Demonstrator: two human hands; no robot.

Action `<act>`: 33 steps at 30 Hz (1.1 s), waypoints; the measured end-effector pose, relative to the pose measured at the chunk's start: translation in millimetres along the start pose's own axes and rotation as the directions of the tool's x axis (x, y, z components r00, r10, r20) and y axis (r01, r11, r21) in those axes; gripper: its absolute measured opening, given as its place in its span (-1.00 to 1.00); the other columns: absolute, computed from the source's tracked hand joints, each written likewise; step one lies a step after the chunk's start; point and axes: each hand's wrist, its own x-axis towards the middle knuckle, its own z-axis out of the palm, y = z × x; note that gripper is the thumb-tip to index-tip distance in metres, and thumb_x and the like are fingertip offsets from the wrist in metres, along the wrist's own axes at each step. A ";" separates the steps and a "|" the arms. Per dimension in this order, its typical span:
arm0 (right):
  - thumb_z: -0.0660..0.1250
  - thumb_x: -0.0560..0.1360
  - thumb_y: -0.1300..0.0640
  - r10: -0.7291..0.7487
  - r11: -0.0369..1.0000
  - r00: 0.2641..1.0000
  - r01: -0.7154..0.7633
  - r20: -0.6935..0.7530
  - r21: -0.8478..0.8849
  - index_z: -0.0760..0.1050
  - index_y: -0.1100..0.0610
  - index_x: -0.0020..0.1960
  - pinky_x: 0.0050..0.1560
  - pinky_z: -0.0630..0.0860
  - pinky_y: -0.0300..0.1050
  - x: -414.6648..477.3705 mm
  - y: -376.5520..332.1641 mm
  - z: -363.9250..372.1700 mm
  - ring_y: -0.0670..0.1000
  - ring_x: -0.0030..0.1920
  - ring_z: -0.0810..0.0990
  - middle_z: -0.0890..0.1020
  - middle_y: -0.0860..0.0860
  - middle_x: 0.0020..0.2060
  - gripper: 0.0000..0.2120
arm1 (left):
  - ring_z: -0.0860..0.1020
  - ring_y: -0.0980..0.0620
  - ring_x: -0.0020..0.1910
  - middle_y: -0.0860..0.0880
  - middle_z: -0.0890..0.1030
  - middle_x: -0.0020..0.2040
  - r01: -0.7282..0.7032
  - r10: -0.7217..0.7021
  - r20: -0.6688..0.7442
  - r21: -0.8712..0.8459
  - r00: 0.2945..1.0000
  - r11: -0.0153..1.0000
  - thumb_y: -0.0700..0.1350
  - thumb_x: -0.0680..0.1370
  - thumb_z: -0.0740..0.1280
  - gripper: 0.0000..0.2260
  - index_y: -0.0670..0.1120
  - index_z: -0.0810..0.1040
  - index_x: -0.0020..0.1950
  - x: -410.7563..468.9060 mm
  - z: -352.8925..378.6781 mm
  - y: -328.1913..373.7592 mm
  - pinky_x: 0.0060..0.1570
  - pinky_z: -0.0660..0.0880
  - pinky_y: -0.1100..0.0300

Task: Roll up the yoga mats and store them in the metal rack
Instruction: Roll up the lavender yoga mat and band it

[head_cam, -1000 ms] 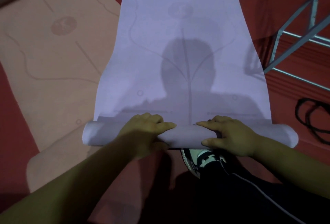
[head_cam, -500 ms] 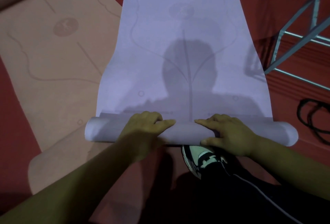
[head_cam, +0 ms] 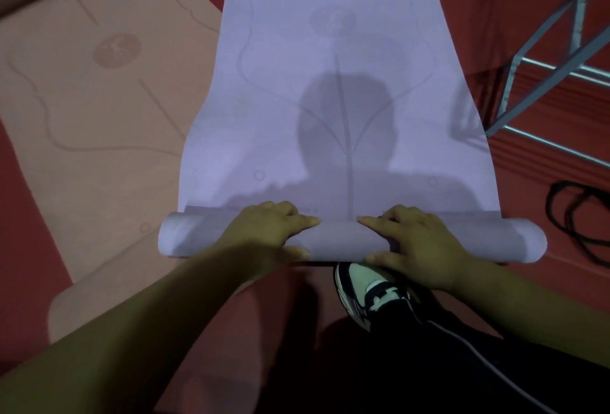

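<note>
The left grip (head_cam: 267, 232) and right grip (head_cam: 416, 242) are each curling round the rolled near end of the lilac mat (head_cam: 330, 100), which is lying mostly flat on the floor beside the rack (head_cam: 528, 60). Rolling is seemingly only beginning. The next move is calling for an even forward push, with both ends staying level.

Item count, head view:

- Yoga mats: 2. One lavender mat (head_cam: 330, 100) and one peach mat (head_cam: 82, 123).
- Rolled ends on the lavender mat: 2, one near and one far.
- Hands: 2. One left hand (head_cam: 267, 235) and one right hand (head_cam: 416, 242).
- Metal rack (head_cam: 544, 83): 1, partly in frame.
- Shoe (head_cam: 363, 291): 1 visible.
- Black cord (head_cam: 550, 202): 1 looped bundle on the floor. The number of strands cannot be determined.
</note>
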 end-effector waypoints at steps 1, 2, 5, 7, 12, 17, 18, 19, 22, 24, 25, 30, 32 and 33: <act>0.05 0.37 -0.55 0.008 1.000 0.999 -0.008 0.046 0.010 0.22 -0.38 0.52 0.24 0.37 0.02 3.5 1.0 -3.5 -0.02 0.21 0.44 0.47 -0.15 0.19 -0.26 | 0.48 -0.03 0.14 0.08 0.50 0.22 -0.019 0.020 -0.032 0.051 0.999 0.999 0.43 0.43 0.15 -0.32 0.25 0.34 0.52 -2.5 4.2 -0.5 0.12 0.42 0.03; 0.04 0.35 -0.56 0.011 1.000 0.997 -0.013 0.080 0.020 0.20 -0.39 0.52 0.26 0.37 0.02 6.1 2.0 -6.1 -0.03 0.24 0.43 0.46 -0.15 0.20 -0.24 | 0.50 -0.06 0.11 0.06 0.52 0.21 -0.043 0.053 -0.081 0.111 0.995 0.993 0.43 0.44 0.18 -0.33 0.22 0.36 0.52 -5.8 10.0 -0.8 0.06 0.43 0.02; 0.04 0.30 -0.58 0.012 0.999 0.991 -0.017 0.134 0.036 0.19 -0.41 0.52 0.30 0.36 0.03 12.3 2.8 -9.4 -0.02 0.28 0.42 0.45 -0.16 0.22 -0.20 | 0.53 -0.11 0.03 0.03 0.55 0.18 -0.064 0.098 -0.175 0.188 0.980 0.980 0.41 0.43 0.28 -0.31 0.17 0.39 0.51 -11.0 24.6 -2.2 -0.03 0.44 0.00; 0.05 0.29 -0.57 0.021 0.999 0.988 -0.029 0.154 0.046 0.18 -0.41 0.52 0.31 0.36 0.03 15.4 2.7 -10.9 -0.02 0.28 0.42 0.45 -0.16 0.22 -0.19 | 0.53 -0.11 0.10 0.04 0.54 0.23 -0.015 0.025 -0.080 0.124 0.996 0.992 0.41 0.43 0.23 -0.31 0.22 0.32 0.54 -4.0 15.5 -1.6 0.06 0.44 -0.01; 0.15 0.41 -0.50 -0.053 0.999 0.998 0.053 -0.034 0.004 0.23 -0.37 0.52 0.25 0.41 0.06 5.7 1.9 -3.4 -0.03 0.21 0.47 0.49 -0.16 0.23 -0.30 | 0.47 -0.01 0.24 0.11 0.48 0.36 0.049 -0.046 0.109 -0.021 0.993 0.999 0.46 0.36 0.08 -0.23 0.30 0.22 0.57 8.0 -5.8 -3.7 0.27 0.36 0.05; 0.14 0.39 -0.52 -0.022 0.999 1.000 0.023 -0.015 0.045 0.30 -0.38 0.48 0.21 0.44 0.07 15.0 0.7 -5.0 -0.02 0.16 0.50 0.52 -0.17 0.19 -0.32 | 0.44 -0.01 0.28 0.10 0.47 0.35 0.056 -0.046 0.164 -0.062 0.985 0.996 0.51 0.30 0.03 -0.18 0.32 0.20 0.57 14.9 -8.2 -11.1 0.30 0.34 0.01; 0.12 0.37 -0.53 -0.014 0.999 0.999 0.013 0.030 0.047 0.29 -0.39 0.48 0.23 0.43 0.07 18.1 0.9 -8.4 -0.02 0.18 0.49 0.51 -0.17 0.21 -0.30 | 0.43 -0.01 0.26 0.10 0.47 0.32 0.032 -0.030 0.130 -0.014 0.991 0.999 0.52 0.33 0.02 -0.19 0.32 0.19 0.57 14.1 -5.8 -11.6 0.25 0.34 0.02; 0.11 0.35 -0.54 -0.011 0.999 0.998 0.008 0.061 0.047 0.28 -0.39 0.48 0.24 0.42 0.05 20.6 1.2 -11.0 -0.03 0.21 0.48 0.50 -0.18 0.22 -0.28 | 0.43 -0.01 0.22 0.09 0.48 0.29 -0.002 -0.001 0.069 0.043 0.998 0.999 0.53 0.37 0.02 -0.21 0.30 0.20 0.57 11.7 -1.0 -12.2 0.18 0.32 0.04; 0.09 0.31 -0.55 -0.004 0.998 0.994 -0.003 0.108 0.067 0.27 -0.41 0.48 0.27 0.39 0.02 24.2 2.5 -15.2 -0.04 0.24 0.45 0.49 -0.19 0.25 -0.25 | 0.48 -0.07 0.06 0.03 0.53 0.19 -0.097 0.130 -0.168 0.189 0.977 0.977 0.52 0.46 0.12 -0.29 0.21 0.35 0.54 -0.8 19.5 -12.7 -0.02 0.31 0.04; 0.09 0.29 -0.56 0.004 0.996 0.991 -0.016 0.137 0.087 0.27 -0.40 0.48 0.29 0.38 0.02 26.2 1.7 -17.2 -0.03 0.26 0.45 0.49 -0.18 0.25 -0.23 | 0.51 -0.09 0.03 0.02 0.56 0.19 -0.084 0.119 -0.198 0.176 0.973 0.981 0.49 0.46 0.14 -0.30 0.20 0.39 0.52 -1.0 24.6 -13.1 -0.02 0.36 0.03; 0.08 0.29 -0.56 0.009 0.996 0.989 -0.022 0.145 0.088 0.27 -0.40 0.49 0.30 0.38 0.02 27.2 1.0 -17.9 -0.03 0.26 0.45 0.49 -0.17 0.26 -0.22 | 0.52 -0.09 0.04 0.04 0.56 0.21 -0.060 0.082 -0.151 0.148 0.985 0.987 0.49 0.44 0.12 -0.29 0.23 0.37 0.52 1.7 21.5 -12.7 0.00 0.36 0.03; 0.06 0.42 -0.52 -0.017 0.999 1.000 0.017 -0.001 -0.040 0.26 -0.30 0.53 0.25 0.39 0.07 17.8 1.8 -11.4 0.02 0.24 0.48 0.52 -0.13 0.24 -0.27 | 0.48 -0.02 0.13 0.11 0.53 0.26 0.011 -0.012 0.043 0.023 0.999 1.000 0.50 0.36 0.04 -0.24 0.33 0.25 0.55 14.9 -3.0 -13.3 0.16 0.36 0.08; 0.08 0.44 -0.51 -0.037 0.995 0.996 0.028 -0.086 -0.099 0.28 -0.26 0.54 0.25 0.39 0.10 10.7 2.4 -4.7 0.05 0.23 0.49 0.53 -0.10 0.24 -0.28 | 0.48 0.00 0.18 0.13 0.53 0.28 0.033 -0.029 0.078 -0.046 0.997 0.998 0.50 0.34 0.09 -0.25 0.36 0.25 0.54 19.5 -5.7 -18.1 0.25 0.37 0.07; 0.08 0.44 -0.51 -0.037 0.993 0.994 0.025 -0.099 -0.118 0.28 -0.25 0.54 0.25 0.39 0.11 9.4 2.7 -2.9 0.05 0.22 0.50 0.53 -0.09 0.24 -0.27 | 0.49 0.00 0.21 0.13 0.53 0.29 0.043 -0.036 0.102 -0.075 0.994 0.996 0.50 0.33 0.10 -0.25 0.37 0.25 0.53 22.1 -6.9 -19.8 0.28 0.37 0.06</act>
